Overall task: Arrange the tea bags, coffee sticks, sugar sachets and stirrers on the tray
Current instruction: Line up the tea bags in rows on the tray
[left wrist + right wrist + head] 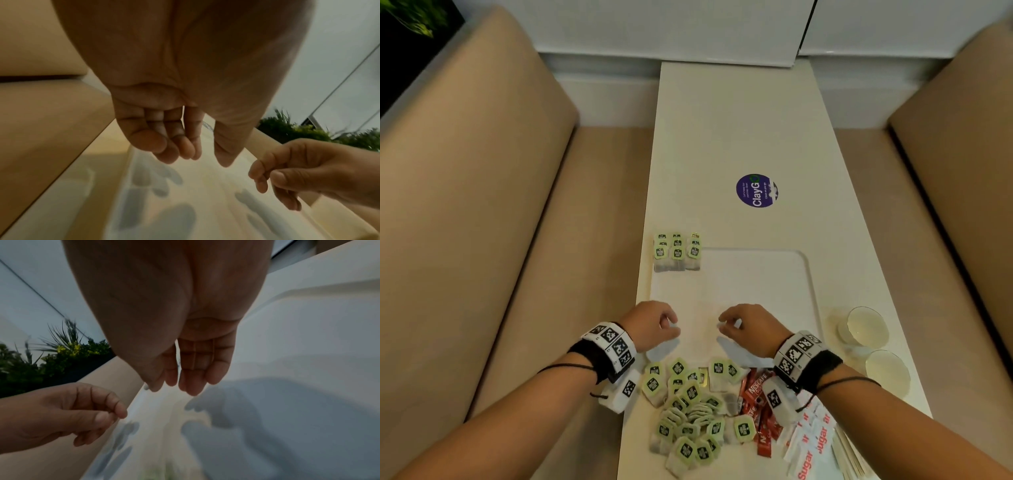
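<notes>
Loose tea bags (688,411) lie behind both hands' empty fingers (671,325).

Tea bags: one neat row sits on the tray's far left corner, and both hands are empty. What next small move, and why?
Probably bring the left hand back to the loose tea bags and pick up a few. The row on the tray is short, the right hand is equally empty, and most bags lie heaped on the table.

The left hand (174,113) is hanging over the pale tray (205,194), its fingers (180,146) loosely curled and holding nothing. The right hand (308,172) is reaching in from the right, fingers bent, also holding nothing. Beige seating (41,113) is filling the left side, with green plants (298,131) showing behind.
</notes>
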Action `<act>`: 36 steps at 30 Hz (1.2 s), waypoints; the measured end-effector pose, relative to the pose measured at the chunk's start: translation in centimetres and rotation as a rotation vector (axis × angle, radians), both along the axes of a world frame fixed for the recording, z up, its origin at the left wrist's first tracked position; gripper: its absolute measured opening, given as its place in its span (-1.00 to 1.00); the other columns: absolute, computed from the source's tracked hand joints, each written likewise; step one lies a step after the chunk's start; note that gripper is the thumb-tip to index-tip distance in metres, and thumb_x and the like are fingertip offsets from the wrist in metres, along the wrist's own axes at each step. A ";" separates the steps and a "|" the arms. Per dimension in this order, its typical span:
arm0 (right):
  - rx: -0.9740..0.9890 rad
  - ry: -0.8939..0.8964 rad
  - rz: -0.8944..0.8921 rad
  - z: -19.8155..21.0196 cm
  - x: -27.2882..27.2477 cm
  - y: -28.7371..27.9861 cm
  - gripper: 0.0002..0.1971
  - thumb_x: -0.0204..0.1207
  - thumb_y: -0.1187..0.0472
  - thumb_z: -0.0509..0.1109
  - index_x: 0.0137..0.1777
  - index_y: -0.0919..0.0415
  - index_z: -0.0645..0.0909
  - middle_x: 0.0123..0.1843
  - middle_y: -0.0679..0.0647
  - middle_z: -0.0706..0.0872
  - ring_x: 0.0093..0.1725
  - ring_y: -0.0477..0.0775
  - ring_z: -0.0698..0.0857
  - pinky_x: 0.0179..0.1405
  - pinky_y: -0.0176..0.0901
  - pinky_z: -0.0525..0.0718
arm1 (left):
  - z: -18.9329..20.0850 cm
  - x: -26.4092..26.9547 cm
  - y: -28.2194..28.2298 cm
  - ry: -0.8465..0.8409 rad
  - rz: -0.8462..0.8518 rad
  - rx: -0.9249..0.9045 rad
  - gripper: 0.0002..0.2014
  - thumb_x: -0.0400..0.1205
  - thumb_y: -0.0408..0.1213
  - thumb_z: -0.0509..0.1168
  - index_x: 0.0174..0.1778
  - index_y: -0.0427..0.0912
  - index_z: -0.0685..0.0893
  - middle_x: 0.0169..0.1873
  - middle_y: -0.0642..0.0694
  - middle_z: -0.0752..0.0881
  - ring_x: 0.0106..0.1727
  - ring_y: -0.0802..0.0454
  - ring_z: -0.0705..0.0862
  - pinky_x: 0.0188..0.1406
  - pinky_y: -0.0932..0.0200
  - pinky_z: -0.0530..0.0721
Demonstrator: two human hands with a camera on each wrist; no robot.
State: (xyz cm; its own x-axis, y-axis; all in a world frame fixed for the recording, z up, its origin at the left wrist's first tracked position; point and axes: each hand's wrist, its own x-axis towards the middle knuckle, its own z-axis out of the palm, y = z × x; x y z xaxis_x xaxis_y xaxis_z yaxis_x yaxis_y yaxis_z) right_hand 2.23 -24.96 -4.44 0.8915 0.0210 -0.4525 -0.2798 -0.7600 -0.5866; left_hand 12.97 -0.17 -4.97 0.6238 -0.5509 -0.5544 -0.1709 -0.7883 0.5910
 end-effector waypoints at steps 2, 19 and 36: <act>-0.020 0.025 0.046 -0.1 -1.3 0.2 -0.69 0.68 -0.08 0.37 0.27 0.02 0.76 0.13 -0.08 0.79 0.03 -0.12 0.70 0.15 -0.21 0.65 | -0.1 -1.2 0.1 -0.015 -0.100 0.056 -0.77 0.56 0.01 0.48 0.04 -0.01 0.74 -0.14 0.05 0.75 -0.14 0.11 0.72 -0.02 0.15 0.74; -0.204 0.074 0.176 0.3 -4.7 3.6 -0.74 0.62 -0.01 0.44 0.23 0.06 0.75 0.09 -0.01 0.79 -0.01 -0.02 0.67 -0.02 -0.15 0.62 | 0.2 -5.4 -2.3 -0.124 -0.421 0.246 -0.75 0.48 -0.02 0.53 -0.07 -0.04 0.70 -0.17 0.08 0.66 -0.15 0.02 0.67 -0.13 0.10 0.71; -0.039 -0.071 0.101 4.6 -4.6 1.9 -0.81 0.66 0.07 0.43 0.15 0.13 0.77 0.03 0.00 0.82 -0.02 0.02 0.76 0.07 -0.04 0.73 | 2.8 -3.8 -1.7 0.023 -0.153 -0.075 -0.89 0.49 -0.08 0.55 -0.32 0.03 0.85 -0.43 -0.04 0.74 -0.45 0.19 0.53 -0.38 0.25 0.52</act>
State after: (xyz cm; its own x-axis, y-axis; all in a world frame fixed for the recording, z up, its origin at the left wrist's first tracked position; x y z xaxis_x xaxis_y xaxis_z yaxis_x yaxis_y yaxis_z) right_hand -2.33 -23.03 0.14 0.9158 0.0957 -0.3902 -0.1596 -0.8047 -0.5719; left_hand 9.20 -1.84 -2.17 0.5169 -0.6787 -0.5218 -0.2712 -0.7079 0.6521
